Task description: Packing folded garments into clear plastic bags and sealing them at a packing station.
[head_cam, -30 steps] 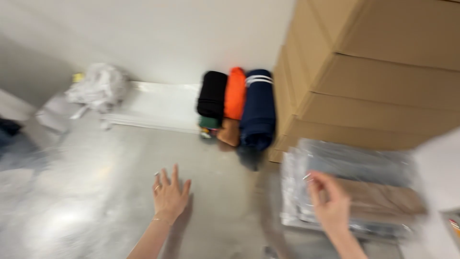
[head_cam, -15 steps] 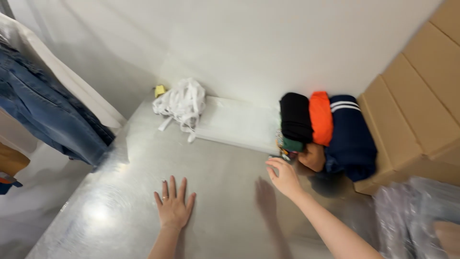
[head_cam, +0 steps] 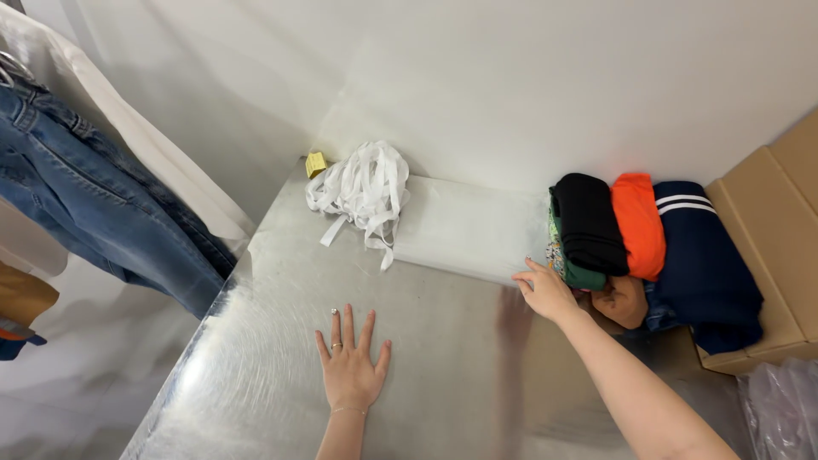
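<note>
While the left hand lies flat and empty on the metal table, fingers spread, palm down (a ring on one finger), the right hand reaches out to its far right. Its fingers are loosely open, tips touching the near edge of a stack of folded clothes; whether they grip any fabric cannot be told. Stack runs rightward from that hand: green piece, black, orange, then navy with white stripes, against a cardboard box. Just beyond the right hand lies a flat clear plastic bag. Further off, beyond the left hand, a tangle of white ribbon. Jeans hang well to the left.
</note>
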